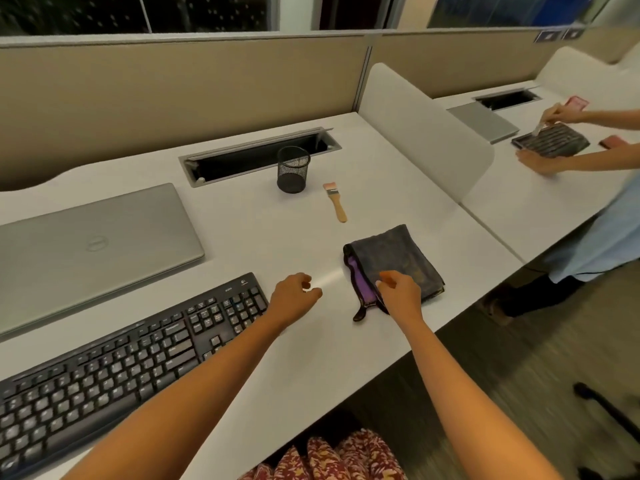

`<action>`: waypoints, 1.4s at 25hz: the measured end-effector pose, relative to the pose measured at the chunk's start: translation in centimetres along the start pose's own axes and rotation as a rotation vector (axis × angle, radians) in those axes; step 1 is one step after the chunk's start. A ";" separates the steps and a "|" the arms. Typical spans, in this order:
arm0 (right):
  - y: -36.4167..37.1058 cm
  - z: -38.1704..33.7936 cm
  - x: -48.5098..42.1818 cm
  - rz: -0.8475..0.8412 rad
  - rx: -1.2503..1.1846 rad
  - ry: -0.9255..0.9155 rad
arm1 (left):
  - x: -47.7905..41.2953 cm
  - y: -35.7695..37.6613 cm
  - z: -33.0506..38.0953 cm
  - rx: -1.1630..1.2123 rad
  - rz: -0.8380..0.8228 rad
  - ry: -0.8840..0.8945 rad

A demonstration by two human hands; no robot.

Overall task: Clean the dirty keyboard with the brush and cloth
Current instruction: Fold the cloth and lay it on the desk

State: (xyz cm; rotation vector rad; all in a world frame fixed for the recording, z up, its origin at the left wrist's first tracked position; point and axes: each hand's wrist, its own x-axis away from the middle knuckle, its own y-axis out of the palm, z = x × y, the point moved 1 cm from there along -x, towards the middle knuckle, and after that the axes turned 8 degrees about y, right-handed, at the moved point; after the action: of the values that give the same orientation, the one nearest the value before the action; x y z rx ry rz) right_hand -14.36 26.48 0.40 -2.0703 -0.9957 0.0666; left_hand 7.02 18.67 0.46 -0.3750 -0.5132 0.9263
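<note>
Opening step, I judge: the right hand (400,294) curls over the near edge of the cloth (405,258), right of centre on the desk (277,237); whether it grips yet I cannot tell. The left hand (294,294) hovers loosely curled and empty beside the keyboard (114,362) at lower left. Next calls for lifting the cloth clear. One cloth, one brush (336,202), one keyboard here.

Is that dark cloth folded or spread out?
Folded: the cloth lies as a compact square, with purple inner layers showing along its left edge.
</note>
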 end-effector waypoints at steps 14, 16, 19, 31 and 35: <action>-6.7 0.6 -15.4 -0.004 0.159 0.012 | -9.6 6.1 5.5 0.114 0.080 -0.255; -6.9 1.0 -17.3 -0.055 0.237 0.043 | -10.5 6.9 6.2 0.089 0.096 -0.270; -7.0 1.5 -19.0 -0.161 0.237 0.090 | -11.4 7.6 6.5 0.049 0.128 -0.311; -6.7 2.1 -20.5 -0.356 0.144 0.128 | -13.3 9.2 6.3 0.007 0.170 -0.401; -6.8 2.0 -20.2 -0.398 0.081 0.121 | -13.1 9.8 6.5 0.030 0.199 -0.409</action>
State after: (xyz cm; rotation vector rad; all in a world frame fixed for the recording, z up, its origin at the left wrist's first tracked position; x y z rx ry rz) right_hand -33.24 16.59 -1.85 -1.7479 -1.2864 -0.2176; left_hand -9.61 13.81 -2.57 -0.2102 -0.8454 1.2109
